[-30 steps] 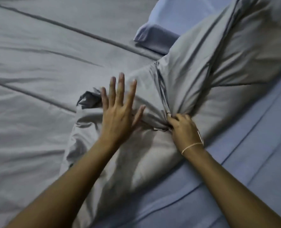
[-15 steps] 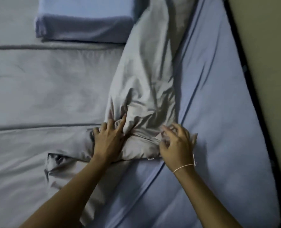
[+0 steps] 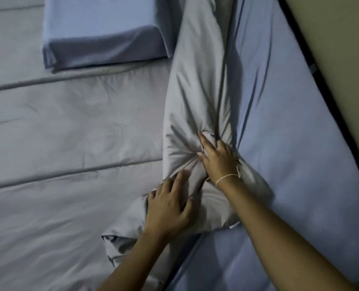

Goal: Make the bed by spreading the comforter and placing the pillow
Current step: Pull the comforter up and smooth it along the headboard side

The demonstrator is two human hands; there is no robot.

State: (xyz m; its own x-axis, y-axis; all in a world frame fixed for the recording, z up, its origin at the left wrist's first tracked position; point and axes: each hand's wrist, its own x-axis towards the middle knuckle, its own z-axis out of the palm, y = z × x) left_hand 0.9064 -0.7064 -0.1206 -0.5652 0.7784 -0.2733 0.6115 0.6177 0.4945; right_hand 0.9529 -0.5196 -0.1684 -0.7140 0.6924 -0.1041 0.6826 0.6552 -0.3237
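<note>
comforter (image 3: 197,97) bunched on bed | right hand (image 3: 217,157) grip clenched on its folds | left hand (image 3: 170,208) pressing flat, fingers spread

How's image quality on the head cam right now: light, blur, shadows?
Head view: dim, bluish, flat light with no glare; the left hand shows motion smear at its fingers, the right hand is sharper; deep shadows sit in the folds of the bunched comforter; the pillow and blue sheet look soft, and wide-angle distortion bends the bed edge at right.
</note>
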